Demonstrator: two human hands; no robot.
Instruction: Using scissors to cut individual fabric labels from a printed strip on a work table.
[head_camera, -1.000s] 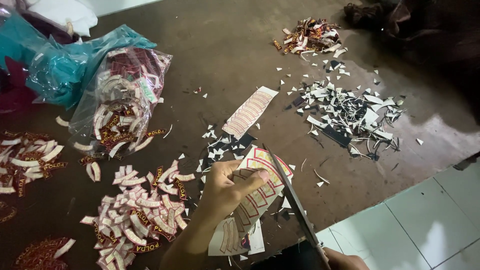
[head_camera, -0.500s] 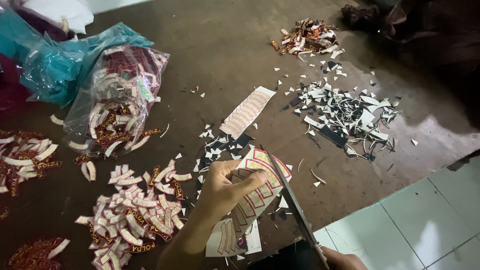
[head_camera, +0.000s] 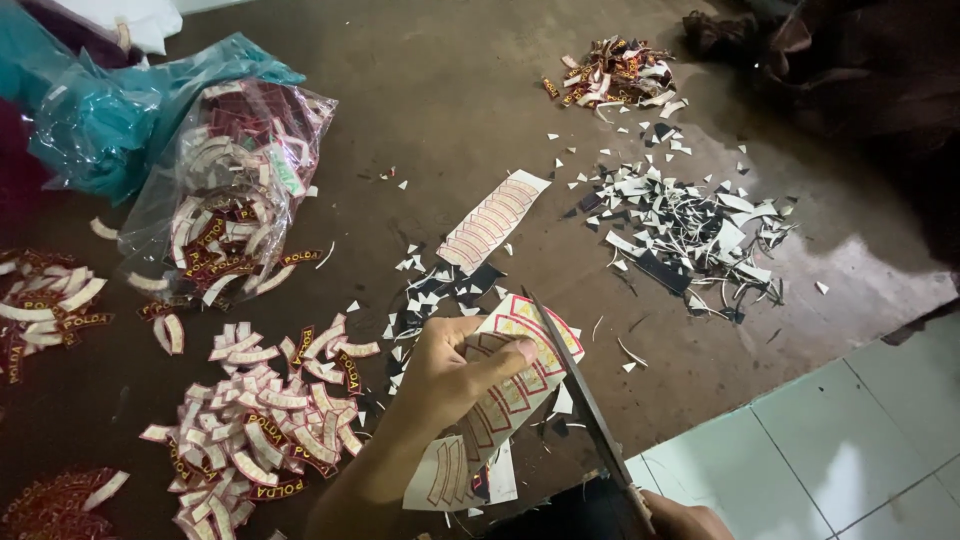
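Hands: left (head_camera: 450, 372) pinches a stiff sheet of curved patches (head_camera: 515, 385), right (head_camera: 680, 520) grips slim metal scissors (head_camera: 585, 405).

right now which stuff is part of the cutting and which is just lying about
In use:
left hand
printed sheet
scissors
right hand

Lying about:
clear bag of patches
teal bag
spare strip
scrap pile
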